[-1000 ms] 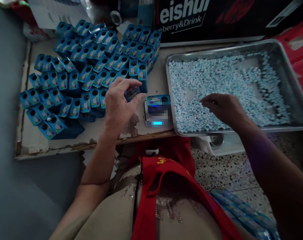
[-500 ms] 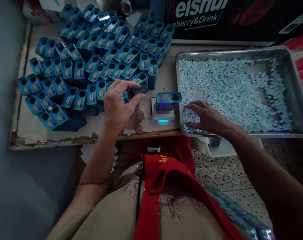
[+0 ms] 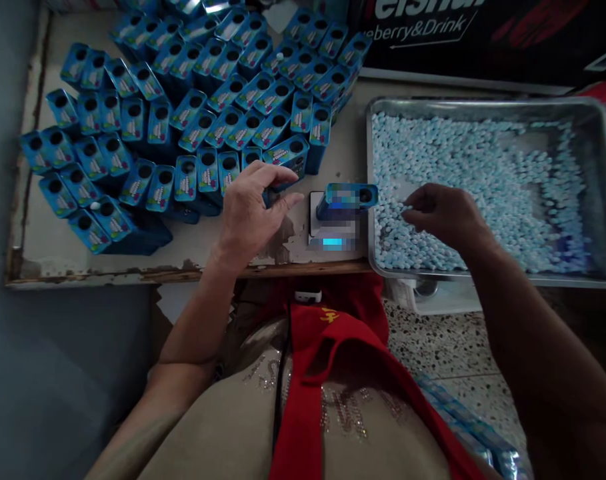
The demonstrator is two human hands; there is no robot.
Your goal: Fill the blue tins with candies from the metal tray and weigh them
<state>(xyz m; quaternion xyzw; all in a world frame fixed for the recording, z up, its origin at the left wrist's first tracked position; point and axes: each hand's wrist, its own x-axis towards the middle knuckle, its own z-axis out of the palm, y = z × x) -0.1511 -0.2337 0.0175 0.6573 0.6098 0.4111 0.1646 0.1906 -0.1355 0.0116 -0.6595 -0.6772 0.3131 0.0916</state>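
Right grip has shifted rightward, its fingertips now together over the pale pellets. Left grip has thumb and forefinger apart, with a blue box on the scale just to its right.

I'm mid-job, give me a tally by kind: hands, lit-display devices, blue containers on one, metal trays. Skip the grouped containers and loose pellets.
Hands: 2, left hand and right hand
Lit-display device: 1
Blue container on it: 1
Metal tray: 1
Total: 5
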